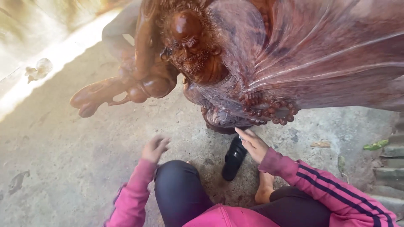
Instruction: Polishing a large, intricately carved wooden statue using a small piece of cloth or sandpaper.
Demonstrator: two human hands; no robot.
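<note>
A large reddish-brown carved wooden statue of a bearded figure with a string of carved beads fills the top of the head view. My right hand, in a pink sleeve with dark stripes, stretches its fingers up to the statue's dark lower edge just below the beads. I see nothing held in it. My left hand hovers blurred over the concrete floor to the left, fingers loosely curled and apart, touching nothing. A black sandal lies between my hands, under the statue's base.
My dark-trousered knees and a bare foot are at the bottom. The statue's carved arm juts out to the left. Concrete steps with a green leaf rise at the right. Bright sunlight falls on the floor at the upper left.
</note>
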